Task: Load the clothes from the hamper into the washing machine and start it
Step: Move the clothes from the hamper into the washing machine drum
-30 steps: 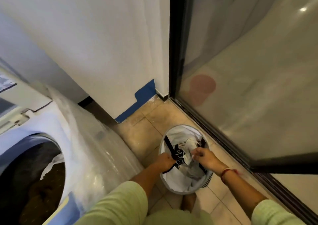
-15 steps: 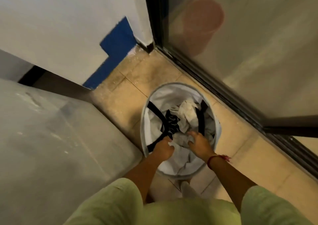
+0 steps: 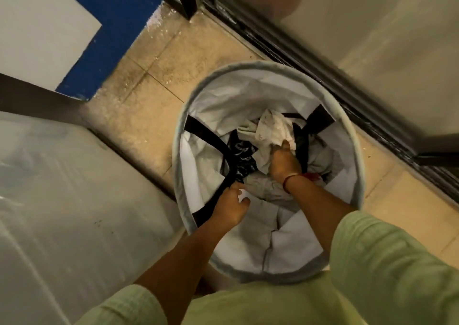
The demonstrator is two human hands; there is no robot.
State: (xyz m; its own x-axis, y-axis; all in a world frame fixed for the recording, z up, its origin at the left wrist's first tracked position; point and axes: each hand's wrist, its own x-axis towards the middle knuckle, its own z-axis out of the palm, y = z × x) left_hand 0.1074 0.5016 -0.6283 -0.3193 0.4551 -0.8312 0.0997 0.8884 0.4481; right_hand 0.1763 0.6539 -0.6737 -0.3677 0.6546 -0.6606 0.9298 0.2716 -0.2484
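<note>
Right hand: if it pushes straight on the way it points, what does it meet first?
The right hand points down into the hamper and already grips the pale cloth, so more clothes come first, probably.

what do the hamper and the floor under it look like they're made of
The hamper looks like thin matte fabric, pale grey: its lining creases and folds inward, with black straps sewn across, and the rim appears bound in cloth. The floor looks like glazed beige tile: straight grout lines and a slight sheen, though it could be stone.
</note>
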